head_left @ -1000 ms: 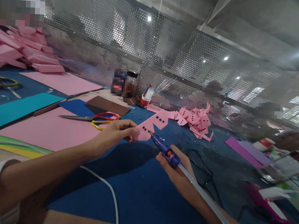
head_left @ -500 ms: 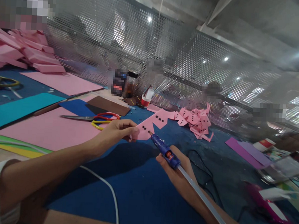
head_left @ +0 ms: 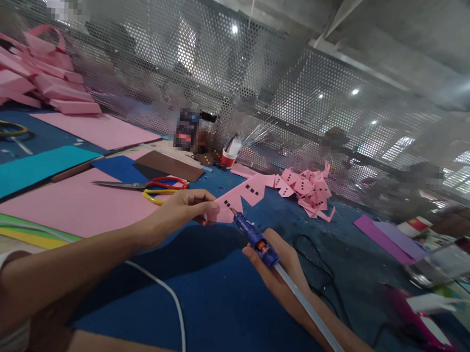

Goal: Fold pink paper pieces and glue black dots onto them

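My left hand [head_left: 192,208] pinches the near left end of a pink paper cutout [head_left: 240,193] that has small black squares on it and a notch in its lower edge. My right hand [head_left: 280,257] is wrapped round a blue hot glue gun [head_left: 254,236], with a long clear glue stick [head_left: 310,308] coming out of its back. The gun's nozzle points at the cutout beside the black squares on the left part; whether it touches the paper I cannot tell. Scissors [head_left: 155,186] with red and yellow handles lie just behind my left hand.
A heap of similar pink cutouts [head_left: 305,190] lies beyond the gun. Pink sheets [head_left: 79,202] and a teal sheet [head_left: 42,171] cover the left side. A red and white cup [head_left: 228,157] stands by the mesh screen [head_left: 153,77]. A white cable [head_left: 171,291] crosses the blue mat [head_left: 212,306].
The glue gun's nozzle has shifted slightly left along the pink cutout, together with my right hand. My left hand keeps its pinch on the paper, nearly unmoved.
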A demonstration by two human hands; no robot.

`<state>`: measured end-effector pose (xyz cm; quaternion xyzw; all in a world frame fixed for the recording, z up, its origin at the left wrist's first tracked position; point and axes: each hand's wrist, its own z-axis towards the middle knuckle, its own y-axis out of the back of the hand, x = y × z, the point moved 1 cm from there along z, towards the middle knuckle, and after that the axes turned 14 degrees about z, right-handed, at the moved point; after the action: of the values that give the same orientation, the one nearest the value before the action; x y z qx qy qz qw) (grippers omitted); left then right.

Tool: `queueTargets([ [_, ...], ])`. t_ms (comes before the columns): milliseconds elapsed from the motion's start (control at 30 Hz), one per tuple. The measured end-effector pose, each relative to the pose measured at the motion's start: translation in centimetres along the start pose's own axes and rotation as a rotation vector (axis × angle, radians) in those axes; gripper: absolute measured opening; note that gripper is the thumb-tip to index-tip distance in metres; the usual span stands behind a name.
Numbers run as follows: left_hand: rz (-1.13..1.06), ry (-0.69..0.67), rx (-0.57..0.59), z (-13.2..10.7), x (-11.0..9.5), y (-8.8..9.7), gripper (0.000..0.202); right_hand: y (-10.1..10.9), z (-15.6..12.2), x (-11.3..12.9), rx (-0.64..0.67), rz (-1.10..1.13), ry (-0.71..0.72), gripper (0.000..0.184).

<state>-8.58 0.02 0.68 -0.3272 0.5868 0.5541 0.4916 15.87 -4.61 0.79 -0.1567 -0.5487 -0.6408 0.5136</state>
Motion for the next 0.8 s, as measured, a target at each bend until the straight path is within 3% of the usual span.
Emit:
queueTargets([
  [700, -0.046, -0.020, 0.012, 0.0, 0.3, 0.2, 0.020, 0.1, 0.2, -3.1, -0.041, -0.215, 0.273, 0.006],
  [800, -0.053, -0.014, 0.015, 0.1, 0.4, 0.2, 0.020, 0.5, 0.1, -2.9, 0.008, -0.278, 0.285, 0.017],
])
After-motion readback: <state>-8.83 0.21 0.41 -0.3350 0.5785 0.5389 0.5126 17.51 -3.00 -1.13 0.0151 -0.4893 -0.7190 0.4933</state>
